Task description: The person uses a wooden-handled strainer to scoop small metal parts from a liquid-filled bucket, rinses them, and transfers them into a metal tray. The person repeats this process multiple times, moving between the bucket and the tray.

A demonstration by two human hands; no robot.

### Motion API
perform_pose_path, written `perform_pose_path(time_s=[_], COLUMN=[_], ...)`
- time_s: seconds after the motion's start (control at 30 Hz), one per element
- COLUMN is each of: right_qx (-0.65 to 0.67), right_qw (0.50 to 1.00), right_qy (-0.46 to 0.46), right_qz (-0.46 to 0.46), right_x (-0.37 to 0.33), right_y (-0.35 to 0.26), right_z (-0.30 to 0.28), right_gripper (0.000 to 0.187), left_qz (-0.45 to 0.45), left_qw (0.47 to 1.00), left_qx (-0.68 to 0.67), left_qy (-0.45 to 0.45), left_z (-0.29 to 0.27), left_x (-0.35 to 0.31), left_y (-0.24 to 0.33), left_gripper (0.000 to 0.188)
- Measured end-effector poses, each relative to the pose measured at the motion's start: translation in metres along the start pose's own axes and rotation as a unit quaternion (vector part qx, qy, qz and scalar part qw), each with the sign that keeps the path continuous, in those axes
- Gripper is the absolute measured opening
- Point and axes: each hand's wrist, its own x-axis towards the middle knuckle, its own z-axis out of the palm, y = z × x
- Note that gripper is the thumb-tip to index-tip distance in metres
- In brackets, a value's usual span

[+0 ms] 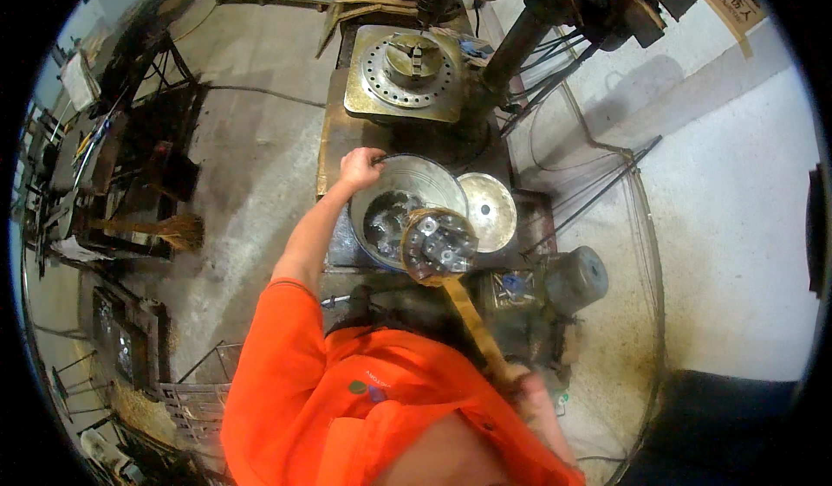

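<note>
My left hand [361, 171] is closed on the left far edge of a round metal bucket [433, 174]. Dark, shiny contents lie at the bottom of this bucket; whether they are liquid or metal pieces, I cannot tell. My right hand [523, 389], low at the right and slightly blurred, grips the long yellow handle of a scoop [472, 321]. The scoop's round bowl is over the bucket's near right edge. Several small grey metal parts [440, 242] fill the bowl.
Beside the bucket rests a round pale metal disc [488, 212]. Beyond it stands a machine with a drilled round plate and chuck [412, 63] on a square base. A motor-like cylinder [579, 280] sits to the right, near a white wall. A straw broom [173, 230] lies left.
</note>
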Motion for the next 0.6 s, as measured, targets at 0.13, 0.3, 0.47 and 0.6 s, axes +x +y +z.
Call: perform_pose_path(time_s=[0.13, 0.3, 0.47, 0.6], right_qx=[-0.013, -0.013, -0.04, -0.151], right_qw=[1.0, 1.0, 0.999, 0.98], right_qy=[0.02, 0.019, 0.036, 0.113], right_qz=[0.002, 0.003, -0.006, -0.055], right_x=[0.003, -0.002, -0.007, -0.005], right_y=[0.003, -0.003, 0.001, 0.024], right_z=[-0.013, 0.008, 0.004, -0.07], right_gripper=[0.055, 0.055, 0.054, 0.054], left_qz=[0.003, 0.026, 0.017, 0.027], left_qw=[1.0, 0.999, 1.0, 0.999], left_qx=[-0.013, -0.005, -0.013, -0.011], left_qy=[0.007, 0.022, 0.016, 0.026], left_z=[0.005, 0.01, 0.012, 0.01], left_x=[0.002, 0.005, 0.005, 0.004], left_y=[-0.004, -0.012, -0.014, -0.009], left_gripper=[0.028, 0.029, 0.029, 0.028])
